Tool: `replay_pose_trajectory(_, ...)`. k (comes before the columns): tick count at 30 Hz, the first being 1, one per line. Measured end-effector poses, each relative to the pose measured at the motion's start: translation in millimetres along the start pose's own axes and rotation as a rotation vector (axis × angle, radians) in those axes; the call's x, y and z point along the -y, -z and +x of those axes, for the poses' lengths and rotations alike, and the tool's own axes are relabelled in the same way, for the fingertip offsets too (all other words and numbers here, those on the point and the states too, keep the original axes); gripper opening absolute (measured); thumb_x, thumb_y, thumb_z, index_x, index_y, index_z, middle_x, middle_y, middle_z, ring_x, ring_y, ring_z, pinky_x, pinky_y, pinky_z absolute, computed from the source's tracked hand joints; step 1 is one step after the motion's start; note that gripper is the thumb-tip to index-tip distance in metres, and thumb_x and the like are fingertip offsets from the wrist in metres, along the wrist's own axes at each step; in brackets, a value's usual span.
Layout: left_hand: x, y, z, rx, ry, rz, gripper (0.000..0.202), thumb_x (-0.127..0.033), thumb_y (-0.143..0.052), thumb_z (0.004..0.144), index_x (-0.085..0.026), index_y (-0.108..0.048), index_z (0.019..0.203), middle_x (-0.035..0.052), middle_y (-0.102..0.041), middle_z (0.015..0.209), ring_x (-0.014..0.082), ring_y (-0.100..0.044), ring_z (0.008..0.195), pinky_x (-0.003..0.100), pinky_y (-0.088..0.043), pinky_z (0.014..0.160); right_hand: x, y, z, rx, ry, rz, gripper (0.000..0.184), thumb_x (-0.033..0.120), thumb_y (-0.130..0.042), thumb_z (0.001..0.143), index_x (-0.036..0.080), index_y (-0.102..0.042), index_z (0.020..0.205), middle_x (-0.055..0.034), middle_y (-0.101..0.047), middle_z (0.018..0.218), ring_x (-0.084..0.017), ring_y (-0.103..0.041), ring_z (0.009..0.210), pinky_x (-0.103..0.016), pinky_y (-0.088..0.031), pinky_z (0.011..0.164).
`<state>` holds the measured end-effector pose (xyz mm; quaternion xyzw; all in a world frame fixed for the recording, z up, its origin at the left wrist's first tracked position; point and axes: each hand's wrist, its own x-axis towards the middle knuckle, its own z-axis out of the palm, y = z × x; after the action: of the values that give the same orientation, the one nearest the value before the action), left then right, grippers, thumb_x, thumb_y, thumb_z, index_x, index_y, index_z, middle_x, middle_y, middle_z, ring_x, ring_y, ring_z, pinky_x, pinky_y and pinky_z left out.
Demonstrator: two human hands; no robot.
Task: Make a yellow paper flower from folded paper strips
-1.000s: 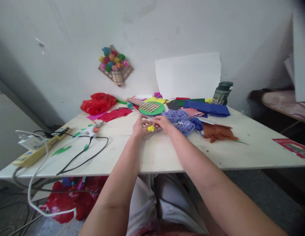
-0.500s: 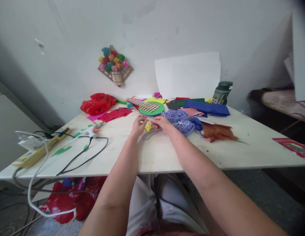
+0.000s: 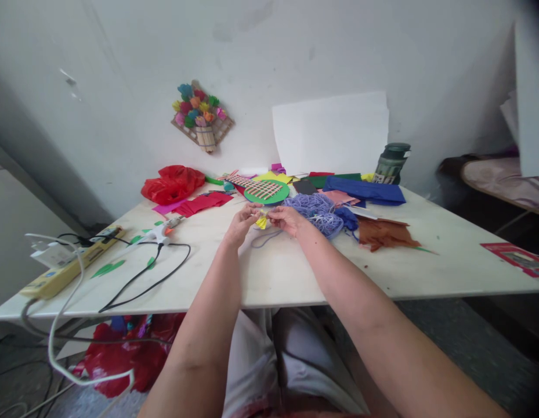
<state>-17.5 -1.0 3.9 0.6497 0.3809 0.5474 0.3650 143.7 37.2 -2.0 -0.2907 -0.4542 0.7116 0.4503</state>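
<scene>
Yellow paper piece (image 3: 261, 222), small, crinkled, is between the 2 hands, just above the white table (image 3: 286, 278), near the middle of the view. Long axis runs roughly up-down in the view, slightly slanted; flared end points down toward the person, narrow neck points up and away, into the fingertips. Right hand (image 3: 284, 219): thumb and fingers pinched together, clamped on the neck from the right side. Left hand (image 3: 243, 223): fingers bent in at the same neck from the left; cannot tell if they are clamped on it or only touching, detail too small. Loose strand (image 3: 264, 238) of yarn curls on the table just below the piece; purple yarn heap (image 3: 315, 209) lies just beside the right hand. Guitar-shaped craft (image 3: 269, 190), green with striped strips, lies just beyond both hands, its neck pointing to the far left. Writing: bottle (image 3: 391, 164) at the back right has a pale label, too small to read; red printed card (image 3: 515, 258) at the right table edge has a picture, print unreadable. Glue gun (image 3: 159, 233) is well apart on the left, near the yellow power strip (image 3: 73, 264), markings on it illegible.
</scene>
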Motion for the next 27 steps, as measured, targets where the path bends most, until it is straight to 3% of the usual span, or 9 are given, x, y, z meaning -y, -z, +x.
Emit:
replay_pose_trajectory(2, 1.2, 1.1, 1.2, -0.066, 0.03, 0.034, 0.027, -0.04, -0.057, 0.069, -0.013, -0.06, 0.071, 0.0079, -0.059, 0.102, 0.0151, -0.055, 0.087, 0.025, -0.043, 0.074, 0.6, -1.3, -0.6, -0.005, 0.007, -0.015, 0.017, 0.01, -0.071, 0.055, 0.013, -0.056, 0.062, 0.0007, -0.062, 0.055, -0.007, -0.052, 0.046, -0.019, -0.041, 0.046)
replay_pose_trajectory(5, 2.8, 2.6, 3.1, -0.191, 0.178, 0.069, 0.036, -0.048, -0.05, 0.073, -0.014, -0.062, 0.076, 0.0059, -0.061, 0.076, 0.0127, -0.055, 0.066, 0.024, -0.044, 0.06, 1.6, -3.6, -1.7, -0.02, 0.021, -0.049, 0.018, 0.01, -0.072, 0.054, 0.013, -0.056, 0.062, 0.0018, -0.061, 0.053, -0.006, -0.051, 0.045, -0.019, -0.042, 0.046)
replay_pose_trajectory(8, 1.3, 1.9, 2.7, -0.176, 0.313, 0.028, 0.034, -0.046, -0.053, 0.07, -0.016, -0.06, 0.084, 0.0017, -0.058, 0.061, 0.0116, -0.053, 0.053, 0.023, -0.043, 0.051, 2.3, -5.5, -2.6, -0.017, 0.03, -0.086, 0.019, 0.01, -0.072, 0.053, 0.013, -0.054, 0.06, 0.0021, -0.06, 0.052, -0.006, -0.05, 0.043, -0.019, -0.042, 0.046)
replay_pose_trajectory(15, -3.5, -2.5, -3.3, 0.046, 0.356, -0.114, 0.034, -0.026, -0.063, 0.062, -0.016, -0.056, 0.093, 0.0029, -0.064, 0.066, 0.0168, -0.062, 0.059, 0.027, -0.048, 0.054, 0.2, -5.8, -1.6, 0.01, 0.055, -0.134, 0.024, 0.015, -0.075, 0.05, 0.013, -0.053, 0.059, 0.0044, -0.056, 0.048, -0.007, -0.052, 0.045, -0.022, -0.046, 0.05)
replay_pose_trajectory(23, 2.3, -0.9, -3.3, 0.079, 0.416, -0.234, 0.036, -0.023, -0.065, 0.061, -0.015, -0.055, 0.094, 0.0056, -0.066, 0.068, 0.0195, -0.064, 0.06, 0.029, -0.049, 0.056, -1.9, -6.2, 0.2, 0.02, 0.1, -0.212, 0.026, 0.018, -0.077, 0.046, 0.013, -0.054, 0.058, 0.0037, -0.057, 0.052, -0.007, -0.053, 0.045, -0.023, -0.047, 0.05)
replay_pose_trajectory(27, 0.8, -1.9, -3.4, 0.07, 0.463, -0.251, 0.035, -0.02, -0.064, 0.061, -0.015, -0.054, 0.094, 0.0062, -0.066, 0.067, 0.0197, -0.064, 0.061, 0.029, -0.05, 0.058, -2.9, -6.1, 2.8, -0.018, 0.206, -0.367, 0.021, 0.019, -0.074, 0.049, 0.014, -0.055, 0.058, 0.0035, -0.058, 0.053, -0.006, -0.051, 0.044, -0.022, -0.044, 0.048)
